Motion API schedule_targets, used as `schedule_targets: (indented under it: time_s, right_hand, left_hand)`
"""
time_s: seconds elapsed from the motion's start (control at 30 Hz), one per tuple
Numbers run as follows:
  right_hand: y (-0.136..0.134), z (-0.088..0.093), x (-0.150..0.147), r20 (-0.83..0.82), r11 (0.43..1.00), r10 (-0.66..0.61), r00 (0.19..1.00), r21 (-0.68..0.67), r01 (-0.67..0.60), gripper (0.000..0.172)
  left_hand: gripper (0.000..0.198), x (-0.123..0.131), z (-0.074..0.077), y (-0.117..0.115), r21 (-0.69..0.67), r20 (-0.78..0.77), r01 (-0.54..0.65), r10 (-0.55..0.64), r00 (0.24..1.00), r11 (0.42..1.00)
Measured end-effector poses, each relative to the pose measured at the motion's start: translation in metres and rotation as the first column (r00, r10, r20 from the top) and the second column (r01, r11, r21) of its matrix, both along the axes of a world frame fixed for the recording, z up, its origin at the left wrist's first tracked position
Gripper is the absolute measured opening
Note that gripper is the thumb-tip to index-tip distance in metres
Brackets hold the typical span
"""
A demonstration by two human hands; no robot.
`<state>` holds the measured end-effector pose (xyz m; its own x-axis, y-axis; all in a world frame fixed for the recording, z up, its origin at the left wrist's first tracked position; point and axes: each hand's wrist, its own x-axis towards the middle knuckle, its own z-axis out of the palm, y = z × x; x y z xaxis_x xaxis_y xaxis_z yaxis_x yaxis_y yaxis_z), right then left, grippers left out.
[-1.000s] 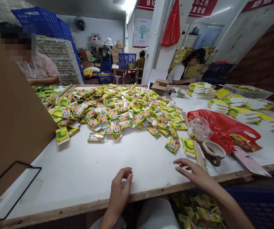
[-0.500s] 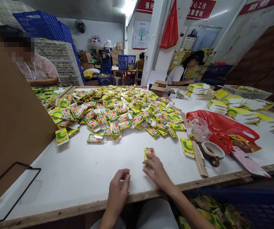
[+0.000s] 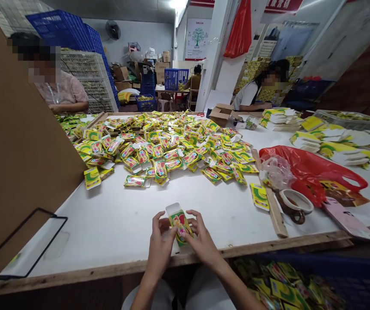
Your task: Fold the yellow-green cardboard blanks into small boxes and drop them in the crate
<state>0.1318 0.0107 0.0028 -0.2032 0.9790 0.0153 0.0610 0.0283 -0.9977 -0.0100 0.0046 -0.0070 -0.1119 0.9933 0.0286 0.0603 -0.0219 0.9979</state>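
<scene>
Both my hands hold one small yellow and green packet (image 3: pixel 179 221) just above the near edge of the white table (image 3: pixel 114 224). My left hand (image 3: pixel 161 243) pinches its left side with thumb and fingers closed. My right hand (image 3: pixel 201 239) grips its right side. The packet's white flap points up and away from me. A big heap of the same packets (image 3: pixel 165 144) covers the middle and far part of the table, about an arm's length ahead.
A tall brown cardboard sheet (image 3: pixel 17 142) stands at the left. A red plastic bag (image 3: pixel 304 170), a tape roll (image 3: pixel 296 202) and a wooden strip (image 3: pixel 273 206) lie at the right. A blue crate (image 3: pixel 301 284) with packets sits below right. Other people sit at the far side.
My right hand reached right, took a packet from the table and drew it back toward me. Now both hands hold it near the table edge.
</scene>
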Motion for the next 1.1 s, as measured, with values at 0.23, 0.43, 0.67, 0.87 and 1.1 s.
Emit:
schedule_targets:
  time_s: [0.23,0.43,0.67,0.87,1.1]
  right_hand:
    - [-0.010,0.000,0.002,0.018,0.988,-0.117,0.993,0.106,0.114,0.035]
    - [0.006,-0.002,0.016,0.115,0.986,-0.073,0.991,0.159,0.054,0.020]
    - [0.015,-0.002,0.009,0.007,0.966,-0.165,0.986,0.203,0.161,0.020]
    - [0.009,0.005,0.012,0.093,0.947,-0.063,0.994,0.320,0.030,0.014]
    - [0.008,0.013,0.005,0.106,0.950,-0.158,0.982,0.289,0.121,0.014]
  left_hand:
    - [0.032,-0.003,0.006,-0.007,0.024,0.047,0.137,-0.138,0.989,0.990]
    - [0.023,-0.004,0.007,-0.005,0.031,-0.006,0.181,-0.181,0.984,0.983]
    - [0.023,0.001,0.006,-0.007,0.142,-0.092,0.129,-0.117,0.989,0.981]
    - [0.019,0.007,0.014,-0.009,0.172,-0.098,0.101,-0.085,0.992,0.980]
    - [0.016,0.012,0.020,-0.006,0.143,-0.103,0.020,-0.005,0.995,0.990]
